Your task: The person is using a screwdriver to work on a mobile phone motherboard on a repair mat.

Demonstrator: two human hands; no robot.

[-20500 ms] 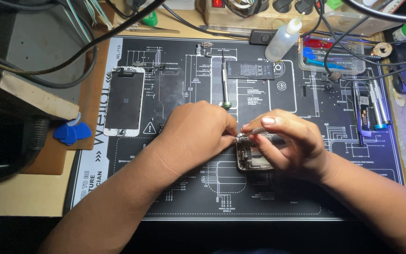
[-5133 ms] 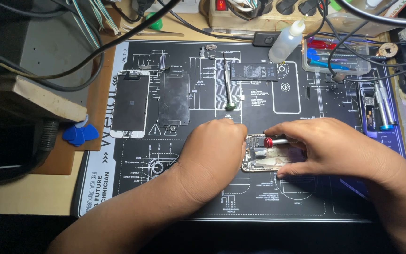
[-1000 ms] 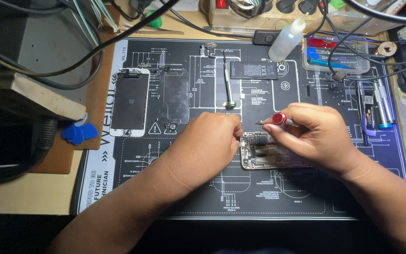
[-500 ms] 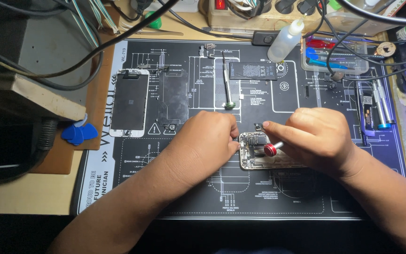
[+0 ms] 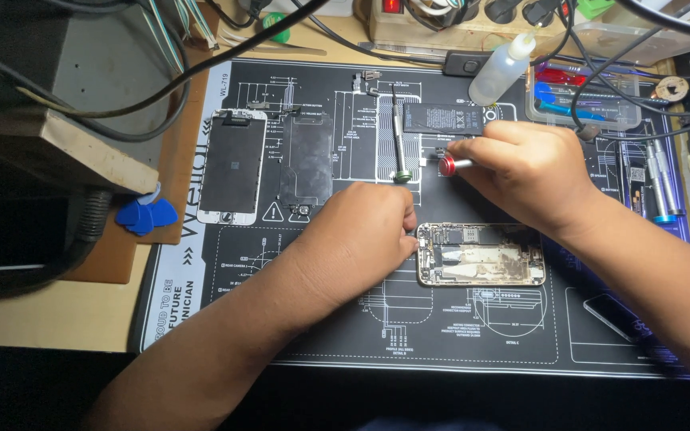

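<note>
My left hand [image 5: 358, 239] rests on the mat [image 5: 281, 335], fingers curled with their tips touching the left end of the opened phone [image 5: 481, 255], though I cannot tell whether they pinch anything. The phone lies flat on the mat, its insides facing up, just below my right hand [image 5: 525, 172]. My right fingers are clenched round a red-capped screwdriver [image 5: 450, 165], held above the mat with its cap pointing left, well clear of the phone. Just beside that cap lies a green-capped screwdriver [image 5: 398, 144], and above it the battery [image 5: 443, 118]. The screen [image 5: 233, 165] lies face up at the mat's left, blue picks [image 5: 144, 214] further left on the desk [image 5: 49, 315]. A squeeze bottle [image 5: 502, 70] stands at the mat's top edge.
</note>
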